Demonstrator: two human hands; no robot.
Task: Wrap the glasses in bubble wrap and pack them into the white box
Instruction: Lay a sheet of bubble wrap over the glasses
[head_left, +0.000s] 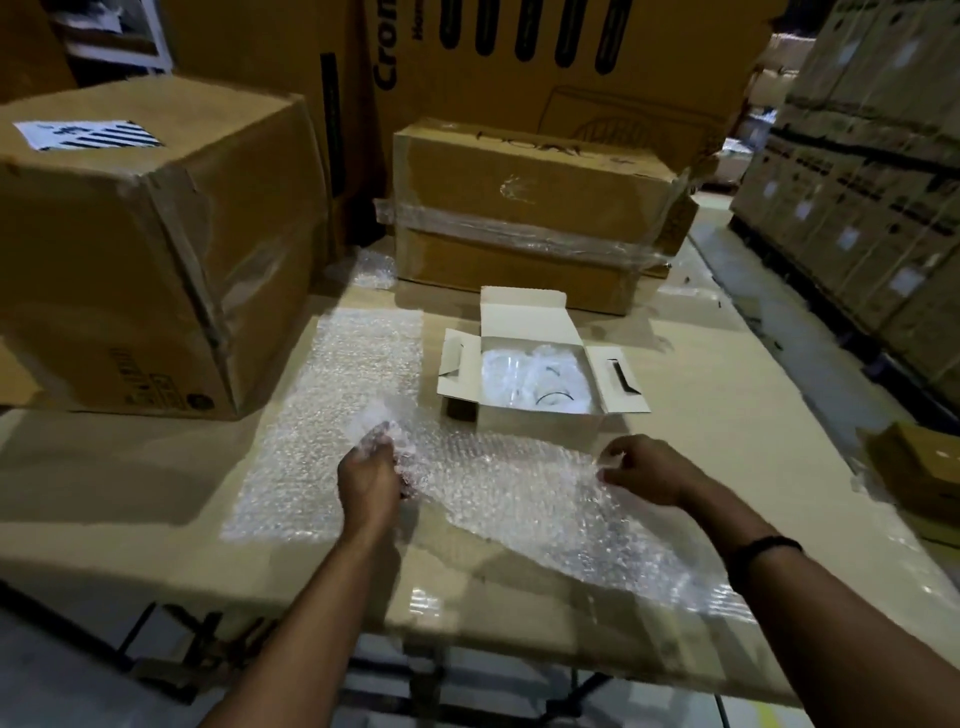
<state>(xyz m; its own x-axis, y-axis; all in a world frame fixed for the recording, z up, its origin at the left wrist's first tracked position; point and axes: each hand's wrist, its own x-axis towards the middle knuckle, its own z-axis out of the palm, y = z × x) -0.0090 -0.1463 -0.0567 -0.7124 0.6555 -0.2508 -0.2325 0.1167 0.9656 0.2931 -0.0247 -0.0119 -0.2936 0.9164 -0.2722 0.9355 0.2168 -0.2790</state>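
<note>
**Bubble wrap held up at both ends, box open behind it**

A long clear sheet of bubble wrap (519, 483) is held between two bare hands above a big flat tan cardboard tabletop (701, 384). The left hand (370, 475) is closed around one end of the sheet, and that end is bunched up in the fingers. The right hand (641, 470) is seen pinching the other end between thumb and fingertips. A thin black band (763, 550) is worn on the right wrist. The near part of the held sheet is draped down over the front edge of the tabletop.

A second flat clear sheet of bubble wrap (337, 415) is laid out on the tabletop, to the left of the hands and partly under the held sheet.

The small white cardboard box (540, 358) is set just behind the held sheet, near the middle of the tabletop. Its lid and side flaps are folded open. Clear glasses in bubble wrap (535, 376) can be seen inside it, but how many cannot be told.

A large brown cardboard box (145, 244) is placed at the far left of the tabletop. A long brown cardboard box wound with clear tape (530, 213) is placed behind the white box. Tall stacks of brown cartons (872, 171) are lined up on the right
</note>
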